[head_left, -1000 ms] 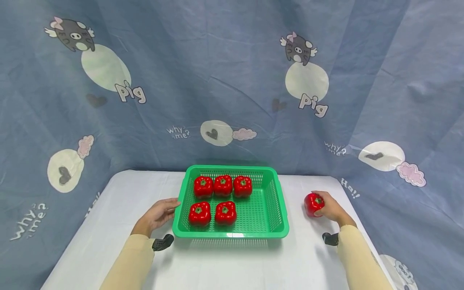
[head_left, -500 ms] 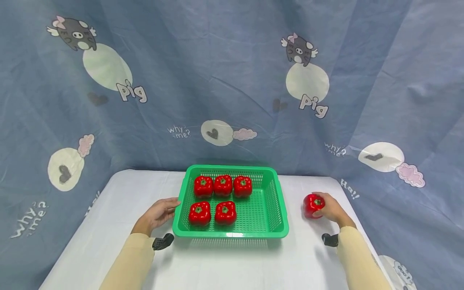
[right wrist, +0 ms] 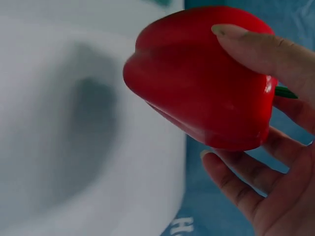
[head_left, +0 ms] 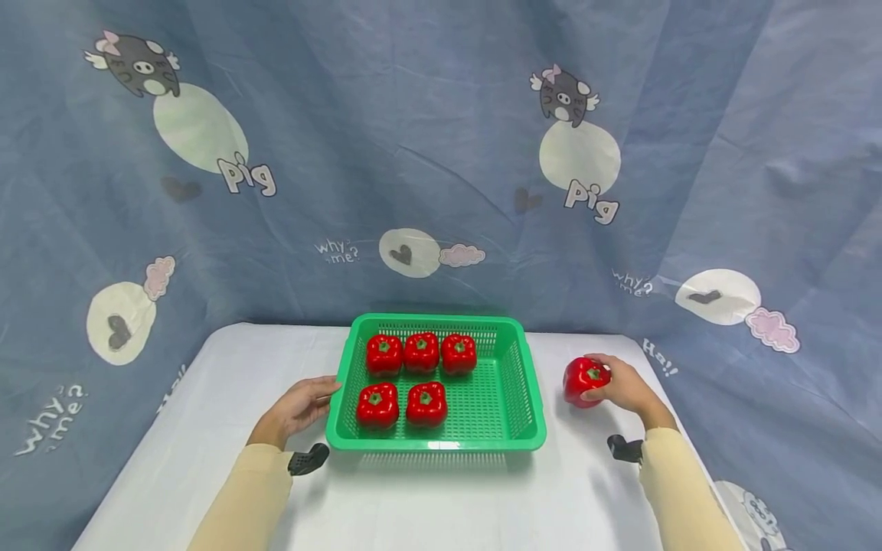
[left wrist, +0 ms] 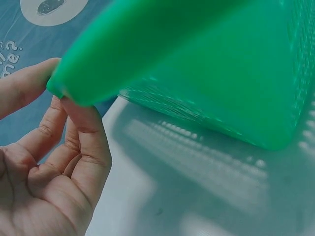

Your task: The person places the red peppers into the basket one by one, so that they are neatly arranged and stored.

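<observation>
In the head view my right hand grips a red bell pepper to the right of the green basket. The right wrist view shows the pepper raised off the white surface, its shadow apart from it. My thumb lies along one side, with fingers behind and below; its green stem points toward my palm. My left hand is at the basket's left edge. Seen from the left wrist, its thumb and forefinger pinch the green rim. Several red bell peppers stand in the basket, three in the back row and two in front.
The basket rests on a white-covered table. Right behind it hangs a blue cloth with pig prints, which also falls along both sides. A black wrist camera sits by the left sleeve, another black one by the right.
My right hand has lifted the bell pepper off the table and moved it slightly left, toward the basket. The left hand and the basket have stayed in place.
</observation>
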Available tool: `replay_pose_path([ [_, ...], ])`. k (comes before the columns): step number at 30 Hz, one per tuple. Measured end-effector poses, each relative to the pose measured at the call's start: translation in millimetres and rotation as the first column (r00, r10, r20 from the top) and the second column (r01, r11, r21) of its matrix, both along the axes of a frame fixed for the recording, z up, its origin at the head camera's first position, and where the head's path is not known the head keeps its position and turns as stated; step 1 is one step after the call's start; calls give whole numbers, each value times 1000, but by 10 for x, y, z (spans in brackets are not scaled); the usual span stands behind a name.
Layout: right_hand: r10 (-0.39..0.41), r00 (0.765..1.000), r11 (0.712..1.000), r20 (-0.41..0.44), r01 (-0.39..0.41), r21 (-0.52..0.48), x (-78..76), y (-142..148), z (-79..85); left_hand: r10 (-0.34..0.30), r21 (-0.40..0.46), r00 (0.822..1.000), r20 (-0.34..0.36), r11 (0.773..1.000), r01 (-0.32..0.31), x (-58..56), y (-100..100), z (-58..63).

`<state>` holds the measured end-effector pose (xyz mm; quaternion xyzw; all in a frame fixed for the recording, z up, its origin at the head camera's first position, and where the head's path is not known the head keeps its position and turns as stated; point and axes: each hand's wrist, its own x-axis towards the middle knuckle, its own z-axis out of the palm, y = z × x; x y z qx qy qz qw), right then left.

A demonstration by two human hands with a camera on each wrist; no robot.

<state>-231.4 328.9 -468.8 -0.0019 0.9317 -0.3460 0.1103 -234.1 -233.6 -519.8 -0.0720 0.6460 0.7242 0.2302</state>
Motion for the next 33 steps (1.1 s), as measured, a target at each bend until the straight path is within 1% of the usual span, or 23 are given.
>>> replay_pose_path([
  [2, 9, 1000, 1000, -17, -9, -14, 7, -49, 50, 14, 0, 1000, 8, 1000, -14, 5, 8, 0],
  [6, 30, 998, 999, -57, -32, -30, 15, -161, 162, 14, -9, 1000, -1, 1000, -14, 26, 22, 21],
  [7, 35, 997, 999, -67, -37, -30, 17, -191, 192, 23, -8, 1000, 1, 1000, -23, 30, 24, 24],
  [11, 61, 993, 997, -97, -65, -34, 31, -316, 320, 16, -3, 1000, -5, 1000, -16, 36, 24, 31],
  [15, 97, 988, 992, -124, -105, -63, 45, -441, 426, 19, -4, 1000, -4, 1000, -19, 31, 22, 24],
  [18, 138, 979, 985, -147, -152, -85, 44, -541, 478, 27, -8, 1000, -4, 1000, -27, 24, 16, 13],
  [21, 176, 971, 976, -162, -194, -102, 35, -648, 510, 17, -9, 1000, -7, 1000, -17, 21, 0, 3],
  [24, 197, 967, 970, -159, -217, -114, 26, -757, 529, 4, -12, 1000, -16, 1000, -4, 26, -12, -2],
  [29, 212, 967, 967, -144, -229, -113, 15, -936, 531, 17, -15, 1000, -21, 1000, -17, 21, 5, -5],
  [33, 235, 963, 964, -132, -249, -95, -5, -1067, 507, 16, 4, 1000, -17, 1000, -16, 16, 19, 13],
])
